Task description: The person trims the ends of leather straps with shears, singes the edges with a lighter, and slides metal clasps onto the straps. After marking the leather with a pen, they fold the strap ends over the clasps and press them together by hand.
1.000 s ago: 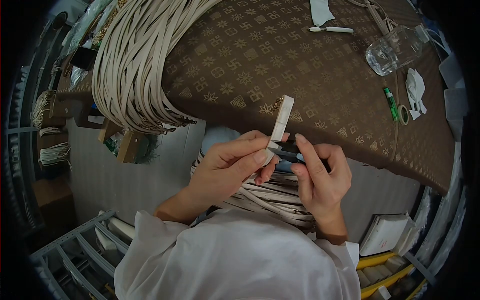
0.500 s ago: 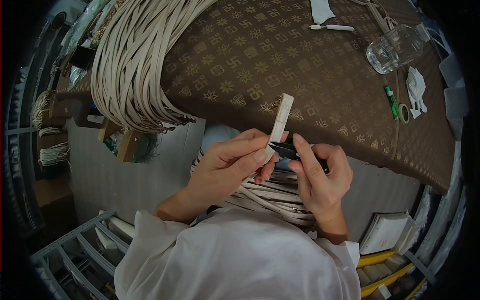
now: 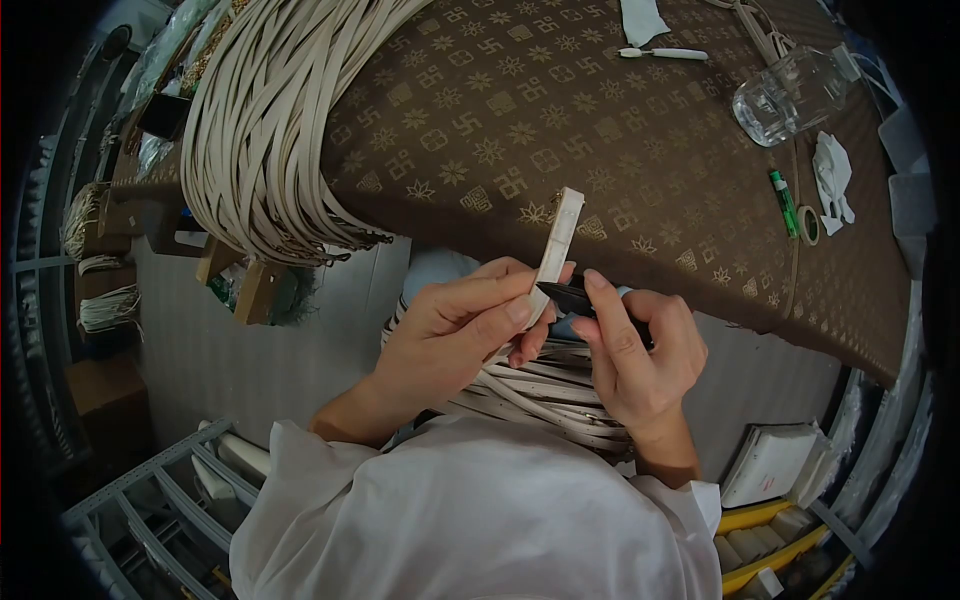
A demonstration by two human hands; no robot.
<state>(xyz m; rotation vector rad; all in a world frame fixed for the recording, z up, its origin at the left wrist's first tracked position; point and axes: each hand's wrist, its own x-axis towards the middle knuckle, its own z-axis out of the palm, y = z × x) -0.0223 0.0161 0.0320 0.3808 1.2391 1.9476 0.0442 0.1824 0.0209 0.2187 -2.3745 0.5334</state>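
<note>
Pinched between the thumb and fingers of my left hand point(image 3: 465, 315) is a cream strap point(image 3: 560, 235), its broad end sticking up at a slant toward the table. A bit of gold-coloured chain point(image 3: 551, 208) shows beside that end. Closed around small black thread snips point(image 3: 568, 298), my right hand point(image 3: 648, 350) holds their pointed tip against the strap, right by my left fingertips. My right fingers cover the rear part of the snips. More cream straps point(image 3: 550, 390) lie bundled across my lap beneath both hands.
A brown patterned cloth covers the table point(image 3: 470, 120) ahead. A large bundle of cream straps point(image 3: 265, 130) hangs over its left edge. On the right are a clear bottle point(image 3: 790, 100), a green marker point(image 3: 784, 205), a tape roll point(image 3: 808, 227) and crumpled tissue point(image 3: 832, 180).
My right hand and the snips have shifted very slightly, the fingers turning a little around the handle. My left hand and the strap stay almost in place.
</note>
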